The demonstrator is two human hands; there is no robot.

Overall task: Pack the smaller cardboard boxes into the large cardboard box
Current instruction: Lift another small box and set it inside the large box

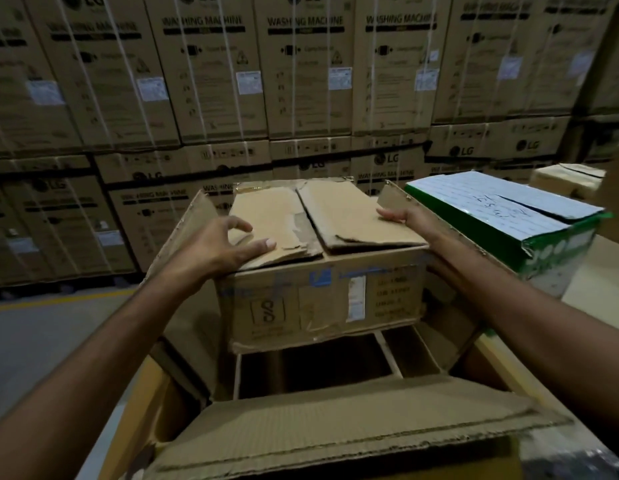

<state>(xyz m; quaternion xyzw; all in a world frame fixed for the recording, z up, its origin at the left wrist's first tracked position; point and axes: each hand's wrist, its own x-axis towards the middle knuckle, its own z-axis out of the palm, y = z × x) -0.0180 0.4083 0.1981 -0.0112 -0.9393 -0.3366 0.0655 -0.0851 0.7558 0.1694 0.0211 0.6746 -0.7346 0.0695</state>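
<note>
Cardboard on the smaller box (321,296) was worn and its top flaps torn, so it would best be lowered level and slowly, with the flaps kept pressed down. It was held in the mouth of the large cardboard box (335,420), at the far end. The left hand (214,251) was spread flat over the top left corner. The right hand (405,216) was laid along the right edge with straight fingers on the flap.
</note>
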